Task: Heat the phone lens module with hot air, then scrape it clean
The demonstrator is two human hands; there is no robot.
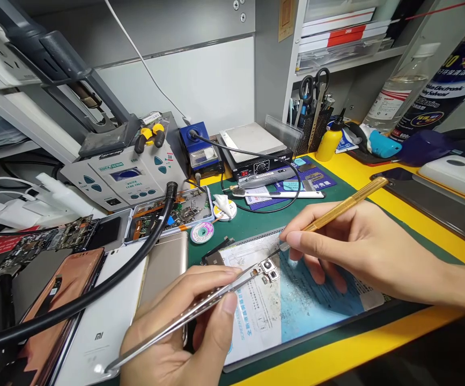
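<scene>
My left hand (184, 327) is closed on silver tweezers (192, 316), whose tips grip the end of a small camera module (270, 268) with two lenses. The module is held over a printed white and blue sheet (312, 300) strewn with small debris. In my right hand (356, 241) is a gold-handled scraper (340, 206), pinched between thumb and fingers. Its thin tip points down and left, close to the module; I cannot tell whether they touch.
A thick black hose (95, 295) crosses the phones (95, 332) at left. Behind stand a rework station (127, 179), a hot plate (256, 145) and a yellow bottle (329, 142). Solder wick (202, 232) and a brush (276, 194) lie on the green mat (337, 201). At right lies a dark phone (437, 206).
</scene>
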